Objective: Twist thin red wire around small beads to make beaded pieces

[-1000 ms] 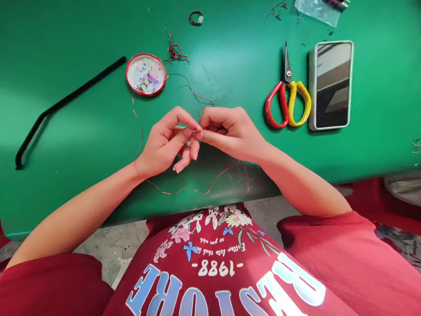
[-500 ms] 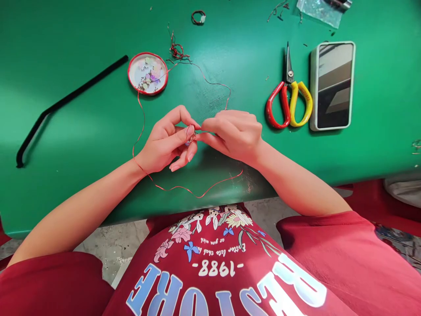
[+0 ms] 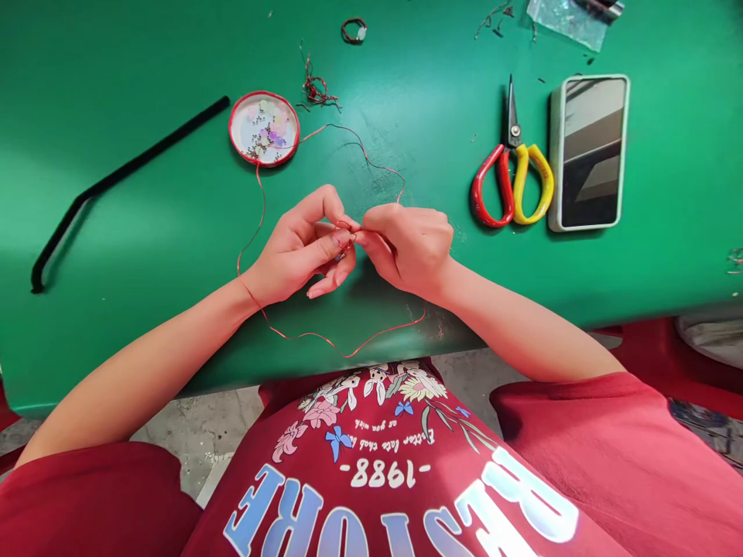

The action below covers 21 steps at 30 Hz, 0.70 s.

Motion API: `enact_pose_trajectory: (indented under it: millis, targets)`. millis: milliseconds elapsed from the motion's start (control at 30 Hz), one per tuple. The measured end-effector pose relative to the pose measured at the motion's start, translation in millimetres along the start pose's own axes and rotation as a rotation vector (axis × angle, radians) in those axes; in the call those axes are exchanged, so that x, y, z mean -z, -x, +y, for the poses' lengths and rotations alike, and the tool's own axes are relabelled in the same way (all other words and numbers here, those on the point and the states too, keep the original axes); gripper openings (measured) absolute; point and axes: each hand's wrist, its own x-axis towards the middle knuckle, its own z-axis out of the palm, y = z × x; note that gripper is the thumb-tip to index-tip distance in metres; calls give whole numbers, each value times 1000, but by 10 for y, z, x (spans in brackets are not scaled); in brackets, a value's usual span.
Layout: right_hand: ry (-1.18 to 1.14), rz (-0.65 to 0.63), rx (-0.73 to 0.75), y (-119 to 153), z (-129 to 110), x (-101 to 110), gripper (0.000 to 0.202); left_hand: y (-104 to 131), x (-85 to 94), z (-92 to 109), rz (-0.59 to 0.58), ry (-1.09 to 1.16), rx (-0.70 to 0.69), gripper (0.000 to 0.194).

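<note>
My left hand (image 3: 299, 251) and my right hand (image 3: 406, 246) meet fingertip to fingertip over the near part of the green table (image 3: 145, 224). Both pinch a thin red wire (image 3: 325, 338) at a small loop with a bead between thumbs and forefingers. The wire runs in a long loop under my left wrist, along the table's front edge, and another strand arcs back toward a round red-rimmed dish of small beads (image 3: 264, 128). The bead itself is mostly hidden by my fingers.
Red-and-yellow-handled scissors (image 3: 511, 179) and a phone (image 3: 590, 152) lie at the right. A black strip (image 3: 121, 178) lies at the left. Wire scraps (image 3: 316, 89), a small finished ring (image 3: 354, 30) and a clear plastic bag (image 3: 566, 19) lie at the back.
My right hand has turned and drawn the wire, so the far strand's arc has shifted and flattened on the table. Both hands stay pinched at the same spot.
</note>
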Motion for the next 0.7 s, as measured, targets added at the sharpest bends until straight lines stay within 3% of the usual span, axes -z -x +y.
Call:
enact_pose_trajectory:
  millis: [133,233,433,700]
  targets:
    - [-208,-23,-105,-30,-8,40,50,-8,-11,-27,-22,36,-48,26]
    - [-413,-46,-89,-89,26,70,51,-16,-17,-27,-9,43,-45,28]
    - [-679,-247,-113,-205,106,159,54,-9,-59,32,87,51,39,30]
    - [-596,-450,-50,-250,192,280,57,26,-99,56,53,-19,89,28]
